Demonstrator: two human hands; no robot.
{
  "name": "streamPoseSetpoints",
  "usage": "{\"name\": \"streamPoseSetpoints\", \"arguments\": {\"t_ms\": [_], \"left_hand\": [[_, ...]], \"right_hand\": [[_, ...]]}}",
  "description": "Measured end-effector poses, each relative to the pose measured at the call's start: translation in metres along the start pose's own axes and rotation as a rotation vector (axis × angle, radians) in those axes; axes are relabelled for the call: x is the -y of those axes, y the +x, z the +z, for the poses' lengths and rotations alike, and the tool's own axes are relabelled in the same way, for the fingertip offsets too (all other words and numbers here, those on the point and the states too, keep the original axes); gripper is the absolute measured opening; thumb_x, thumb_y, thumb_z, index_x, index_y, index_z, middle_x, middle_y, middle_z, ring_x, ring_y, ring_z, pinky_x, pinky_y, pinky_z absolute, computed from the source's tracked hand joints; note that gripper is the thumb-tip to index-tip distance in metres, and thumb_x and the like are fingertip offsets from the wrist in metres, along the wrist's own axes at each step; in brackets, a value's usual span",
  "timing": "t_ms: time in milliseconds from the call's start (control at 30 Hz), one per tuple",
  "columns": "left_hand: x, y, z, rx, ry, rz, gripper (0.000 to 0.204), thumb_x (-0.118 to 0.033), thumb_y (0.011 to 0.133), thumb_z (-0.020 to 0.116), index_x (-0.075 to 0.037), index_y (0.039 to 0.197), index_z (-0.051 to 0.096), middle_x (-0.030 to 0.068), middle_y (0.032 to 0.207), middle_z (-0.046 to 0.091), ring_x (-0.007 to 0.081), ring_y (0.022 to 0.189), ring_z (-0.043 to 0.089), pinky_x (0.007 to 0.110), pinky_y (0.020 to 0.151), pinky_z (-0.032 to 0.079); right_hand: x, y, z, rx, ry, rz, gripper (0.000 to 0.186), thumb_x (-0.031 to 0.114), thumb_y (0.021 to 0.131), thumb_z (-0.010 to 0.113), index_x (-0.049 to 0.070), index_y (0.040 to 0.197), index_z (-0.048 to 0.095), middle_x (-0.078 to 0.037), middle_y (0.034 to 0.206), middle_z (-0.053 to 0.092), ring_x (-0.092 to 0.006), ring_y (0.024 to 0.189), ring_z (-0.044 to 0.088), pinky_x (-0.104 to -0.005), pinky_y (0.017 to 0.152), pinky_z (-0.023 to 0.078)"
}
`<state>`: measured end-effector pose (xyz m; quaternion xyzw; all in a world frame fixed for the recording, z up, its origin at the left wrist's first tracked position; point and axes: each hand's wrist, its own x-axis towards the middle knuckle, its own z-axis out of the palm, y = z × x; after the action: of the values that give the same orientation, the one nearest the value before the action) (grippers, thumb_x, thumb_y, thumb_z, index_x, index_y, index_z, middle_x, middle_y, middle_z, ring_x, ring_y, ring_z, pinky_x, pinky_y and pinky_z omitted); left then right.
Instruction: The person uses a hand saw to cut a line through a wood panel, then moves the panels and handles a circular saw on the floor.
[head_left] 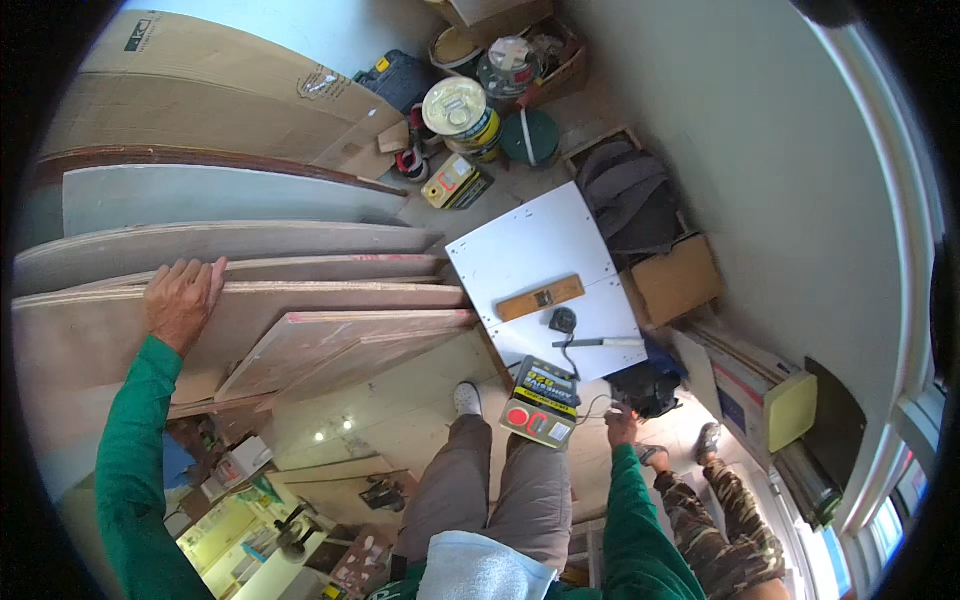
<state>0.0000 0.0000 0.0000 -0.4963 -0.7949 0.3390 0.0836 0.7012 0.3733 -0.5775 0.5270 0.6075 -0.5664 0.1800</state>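
Note:
On the left, my left hand curls its fingers over the top edge of a plywood sheet, one of several boards standing on edge. My right hand is low beside the near corner of a white panel-topped table, close to a dark bag-like bundle. Its fingers are bent, and what they hold is too small to tell. A thin dark cord runs near them. On the table lie a wooden hand plane, a black tape measure, a slim long tool and a rectangular adhesive tin.
Smaller board offcuts lean against the sheets. Paint buckets, a yellow-black tin and a toolbox stand at the back. A cardboard box is right of the table. Another person's camouflage-trousered legs are at lower right.

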Motion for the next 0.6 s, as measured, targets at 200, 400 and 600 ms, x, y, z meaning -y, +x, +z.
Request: {"name": "streamPoseSetpoints", "arguments": {"t_ms": [200, 400, 600], "left_hand": [[0.019, 0.006, 0.002, -0.101, -0.023, 0.016, 0.036, -0.028, 0.101, 0.080, -0.013, 0.073, 0.063, 0.0040, 0.070, 0.057, 0.0216, 0.068, 0.060, 0.038, 0.063, 0.045], [0.012, -0.004, 0.014, -0.170, -0.004, 0.007, 0.039, -0.028, 0.101, 0.080, -0.013, 0.070, 0.063, 0.0040, 0.071, 0.062, 0.0212, 0.069, 0.061, 0.038, 0.064, 0.047], [0.011, 0.003, 0.012, -0.213, -0.006, 0.007, 0.038, -0.024, 0.100, 0.082, -0.012, 0.070, 0.062, 0.0043, 0.071, 0.060, 0.0216, 0.070, 0.062, 0.039, 0.065, 0.047]], "right_hand": [[0.235, -0.007, -0.016, -0.138, -0.250, -0.423, 0.044, 0.020, 0.096, 0.077, 0.005, 0.137, 0.068, -0.022, 0.107, 0.077, -0.0389, 0.100, 0.076, -0.0463, 0.089, 0.060], [0.446, -0.034, -0.091, -0.279, -0.175, -0.559, 0.035, 0.017, 0.102, 0.072, 0.007, 0.136, 0.069, -0.028, 0.116, 0.077, -0.0442, 0.106, 0.076, -0.0487, 0.089, 0.060], [0.363, 0.073, -0.104, -0.348, -0.416, -0.515, 0.039, 0.023, 0.103, 0.072, 0.013, 0.140, 0.066, -0.021, 0.110, 0.079, -0.0371, 0.100, 0.079, -0.0484, 0.087, 0.060]]}}
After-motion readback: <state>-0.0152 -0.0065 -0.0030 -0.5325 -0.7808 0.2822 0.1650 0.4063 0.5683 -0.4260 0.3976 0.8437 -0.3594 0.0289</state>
